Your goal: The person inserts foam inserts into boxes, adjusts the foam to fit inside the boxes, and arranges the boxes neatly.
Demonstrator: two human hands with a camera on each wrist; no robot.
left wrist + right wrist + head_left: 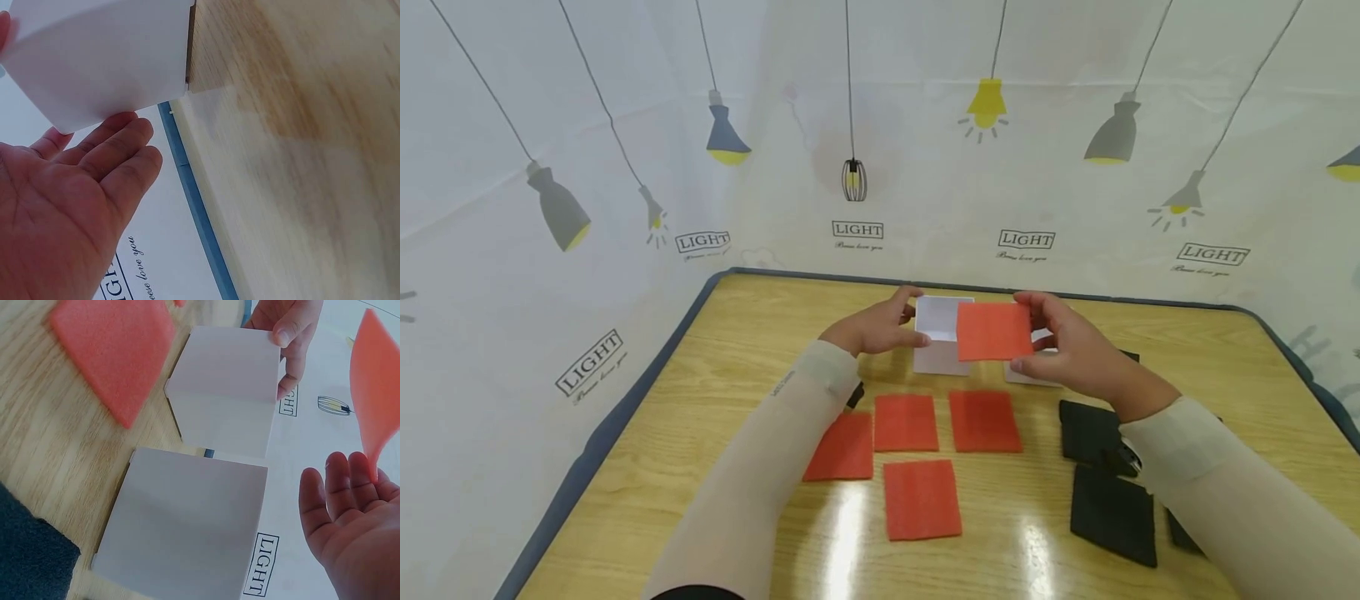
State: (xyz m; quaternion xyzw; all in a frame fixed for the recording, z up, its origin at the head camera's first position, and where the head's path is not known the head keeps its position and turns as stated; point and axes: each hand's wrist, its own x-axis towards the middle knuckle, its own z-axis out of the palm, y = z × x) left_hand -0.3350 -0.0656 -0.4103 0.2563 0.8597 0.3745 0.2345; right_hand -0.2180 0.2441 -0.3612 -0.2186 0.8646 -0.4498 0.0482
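Note:
My left hand [880,325] holds the left side of an open-topped white box [942,357], its thumb at the front and its fingers toward the back. In the left wrist view, the fingertips touch the white wall. A soft red square cloth [994,332] is pinched at its right edge by my right hand [1067,342]. The cloth hangs in front of the box's right part, partly hiding it. A second white box [181,519] stands to the right, mostly covered by the cloth and right hand in the head view.
Several red squares [922,500] lie on the wooden table [760,333] nearer to me. Black squares [1112,512] lie to the right, some beneath my right forearm. Behind the table's blue edge hangs a white lamp-print curtain [925,167].

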